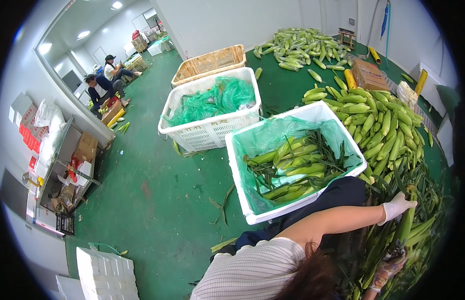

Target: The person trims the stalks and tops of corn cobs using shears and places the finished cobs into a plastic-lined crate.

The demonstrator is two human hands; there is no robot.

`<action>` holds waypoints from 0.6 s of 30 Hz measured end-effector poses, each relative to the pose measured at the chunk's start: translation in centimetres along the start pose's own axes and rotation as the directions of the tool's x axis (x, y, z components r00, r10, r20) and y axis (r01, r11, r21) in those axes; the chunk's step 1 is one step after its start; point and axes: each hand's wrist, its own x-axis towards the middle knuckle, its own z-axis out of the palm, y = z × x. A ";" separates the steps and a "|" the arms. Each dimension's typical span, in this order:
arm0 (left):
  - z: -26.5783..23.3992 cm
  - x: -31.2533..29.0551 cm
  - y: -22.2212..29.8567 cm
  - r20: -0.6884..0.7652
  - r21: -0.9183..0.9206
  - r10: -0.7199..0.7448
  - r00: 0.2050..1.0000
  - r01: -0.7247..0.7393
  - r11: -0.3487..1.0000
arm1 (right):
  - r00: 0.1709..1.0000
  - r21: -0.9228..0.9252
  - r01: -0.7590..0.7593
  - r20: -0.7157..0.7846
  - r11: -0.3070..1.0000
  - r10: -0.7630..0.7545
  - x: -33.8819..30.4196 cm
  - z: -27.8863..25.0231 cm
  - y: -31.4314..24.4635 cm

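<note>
My left hand [396,206], in a white glove, closes round the upper end of an ear of corn [404,227] in green husk. The ear hangs upright between my hands. At its lower end is my right hand [389,267], in a patterned glove, with its fingers closed around a small dark tool [394,255] whose kind I cannot make out. Loose husk leaves [427,200] lie around and under both hands. Left of my arm stands a white foam box [292,212], lined with a green plastic bag [252,192] and partly filled with corn ears [297,167].
A large heap of corn [385,125] rises beyond my hands; another pile [302,47] lies by the back wall. A white crate [212,135] holds green plastic, with a tan crate [210,65] behind it. Two people [100,90] sit far left. White foam lids [105,275] stand near left.
</note>
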 end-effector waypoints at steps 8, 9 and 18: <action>0.5 0.3 -1.0 0.026 -0.041 0.008 1.000 -0.007 0.999 | 0.974 -0.028 0.161 -0.157 0.987 -0.164 -0.4 -0.3 0.2; 0.5 0.3 -1.1 0.028 -0.007 -0.013 1.000 0.013 1.000 | 0.988 -0.002 0.096 -0.122 0.995 -0.095 -0.4 -0.3 0.2; 0.5 0.3 -2.2 -0.100 0.035 -0.048 0.994 0.051 0.998 | 0.991 -0.120 0.074 -0.101 0.990 -0.086 -1.2 1.2 2.2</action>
